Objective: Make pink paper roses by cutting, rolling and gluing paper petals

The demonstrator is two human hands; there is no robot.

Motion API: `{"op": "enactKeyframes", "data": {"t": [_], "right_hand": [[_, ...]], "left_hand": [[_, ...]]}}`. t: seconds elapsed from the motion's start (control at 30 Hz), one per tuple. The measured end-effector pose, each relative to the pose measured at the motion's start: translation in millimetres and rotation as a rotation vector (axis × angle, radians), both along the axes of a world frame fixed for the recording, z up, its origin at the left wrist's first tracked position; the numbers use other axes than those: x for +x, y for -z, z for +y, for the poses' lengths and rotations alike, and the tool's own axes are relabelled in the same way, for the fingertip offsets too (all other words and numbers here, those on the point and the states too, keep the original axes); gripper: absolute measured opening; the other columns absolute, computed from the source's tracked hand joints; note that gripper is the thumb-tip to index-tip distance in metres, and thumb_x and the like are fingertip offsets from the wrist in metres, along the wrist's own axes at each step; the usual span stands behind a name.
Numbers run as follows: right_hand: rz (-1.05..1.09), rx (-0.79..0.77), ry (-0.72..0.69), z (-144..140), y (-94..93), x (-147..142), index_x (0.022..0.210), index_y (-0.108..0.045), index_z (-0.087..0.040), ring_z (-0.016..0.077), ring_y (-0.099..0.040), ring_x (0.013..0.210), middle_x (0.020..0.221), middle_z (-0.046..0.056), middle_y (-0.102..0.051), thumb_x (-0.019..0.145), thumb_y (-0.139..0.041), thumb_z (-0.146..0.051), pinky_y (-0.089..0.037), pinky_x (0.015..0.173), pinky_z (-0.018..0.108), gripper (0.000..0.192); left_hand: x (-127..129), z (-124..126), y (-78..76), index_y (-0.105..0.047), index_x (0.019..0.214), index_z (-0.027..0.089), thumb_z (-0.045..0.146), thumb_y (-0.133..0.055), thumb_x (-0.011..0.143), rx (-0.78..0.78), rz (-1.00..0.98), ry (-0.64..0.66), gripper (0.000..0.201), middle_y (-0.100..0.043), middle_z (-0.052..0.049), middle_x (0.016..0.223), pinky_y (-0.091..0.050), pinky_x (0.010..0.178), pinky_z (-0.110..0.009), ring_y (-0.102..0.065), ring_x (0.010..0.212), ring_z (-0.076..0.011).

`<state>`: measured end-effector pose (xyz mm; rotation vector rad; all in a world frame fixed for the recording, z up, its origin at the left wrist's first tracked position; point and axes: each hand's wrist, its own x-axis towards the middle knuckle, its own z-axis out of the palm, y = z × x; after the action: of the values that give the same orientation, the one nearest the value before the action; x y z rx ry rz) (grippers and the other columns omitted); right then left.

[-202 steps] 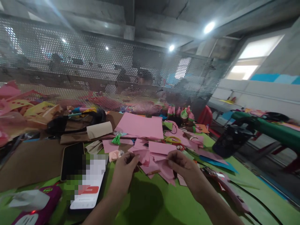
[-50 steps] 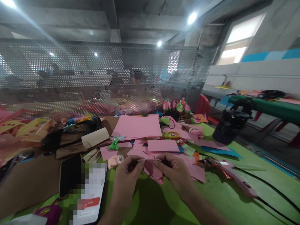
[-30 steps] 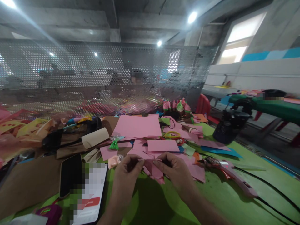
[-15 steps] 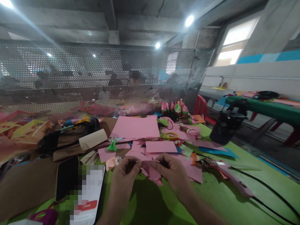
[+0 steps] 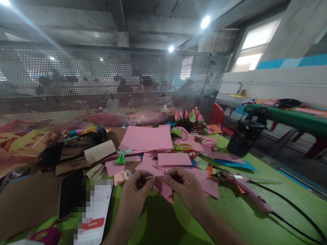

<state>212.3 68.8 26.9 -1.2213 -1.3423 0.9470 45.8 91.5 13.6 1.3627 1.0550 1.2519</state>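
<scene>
Two thumb-and-finger pinches, left hand (image 5: 136, 189) and right hand (image 5: 186, 185), hold a thin pink strip (image 5: 158, 176) by its ends above the bench (image 5: 230, 211), well inside its right edge. Folding or shaping seems the step; the next move likely calls for light, even pressure.

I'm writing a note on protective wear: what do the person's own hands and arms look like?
The left hand and right hand are both ungloved. The forearms are bare as far as they show, with no sleeve, watch or bracelet in view.
</scene>
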Motion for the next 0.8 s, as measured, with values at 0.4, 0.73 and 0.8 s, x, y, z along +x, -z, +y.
{"op": "enactKeyframes", "data": {"t": [0.4, 0.73, 0.8], "right_hand": [[-0.002, -0.029, -0.013, 1.5, -1.1, 2.0, 0.074, -0.062, -0.018, 0.0131, -0.051, 0.052, 0.057, -0.003, -0.057, 0.079, -0.067, -0.044, -0.04, 0.053, 0.025, 0.027], [-0.034, -0.02, 0.029, 4.4, 0.6, 9.4, 0.074, -0.061, -0.018, 0.0132, -0.049, 0.062, 0.066, -0.002, -0.056, 0.078, -0.067, -0.041, -0.038, 0.057, 0.025, 0.024], [-0.033, -0.025, 0.029, 4.2, -0.7, 8.6, 0.074, -0.061, -0.018, 0.0132, -0.048, 0.063, 0.067, -0.002, -0.055, 0.078, -0.067, -0.04, -0.038, 0.057, 0.024, 0.023]], "left_hand": [[2.4, 3.0, 1.5, -0.067, 0.081, 0.017, 0.03, -0.068, 0.075, 0.017, -0.041, 0.019, 0.014, -0.066, -0.002, 0.074, -0.046, 0.065, -0.025, -0.06, 0.071, -0.0155], [-1.3, 4.7, 6.8, -0.063, 0.081, 0.017, 0.031, -0.067, 0.077, 0.002, -0.099, 0.029, 0.015, -0.06, 0.0, 0.07, -0.042, 0.061, -0.023, -0.054, 0.067, -0.0129], [-1.3, 3.8, 5.1, -0.063, 0.08, 0.017, 0.031, -0.067, 0.077, 0.002, -0.093, 0.024, 0.015, -0.06, 0.001, 0.07, -0.041, 0.061, -0.022, -0.053, 0.067, -0.0125]]}}
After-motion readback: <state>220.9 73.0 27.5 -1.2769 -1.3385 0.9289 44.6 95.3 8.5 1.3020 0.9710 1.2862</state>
